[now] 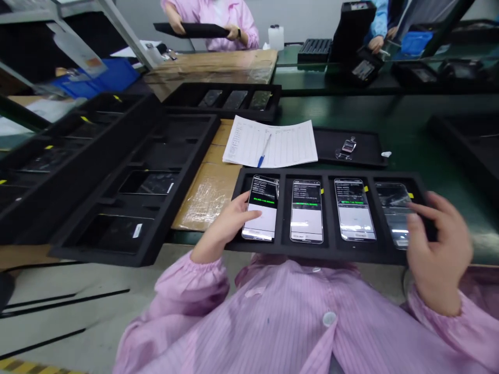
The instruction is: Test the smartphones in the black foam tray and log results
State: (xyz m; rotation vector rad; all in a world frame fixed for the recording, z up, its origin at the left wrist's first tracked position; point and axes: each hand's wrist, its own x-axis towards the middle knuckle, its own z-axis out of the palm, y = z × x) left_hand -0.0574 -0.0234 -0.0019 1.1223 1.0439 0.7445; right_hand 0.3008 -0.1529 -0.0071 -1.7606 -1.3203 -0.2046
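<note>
A black foam tray in front of me holds a row of several smartphones in separate compartments. My left hand is at the leftmost smartphone; its thumb lies over the screen and its fingers curl at the left edge. Two more smartphones, one and another, sit in the middle with lit screens showing green text. At the tray's right end, my right hand has its index finger and thumb extended by the right edge of a dark-screened smartphone. Its other fingers are partly hidden.
A printed sheet with a blue pen lies behind the tray. Beside it, a flat black tray bears a small clear item. More black trays with phones stand left. Across the bench, a person in pink holds a black tray.
</note>
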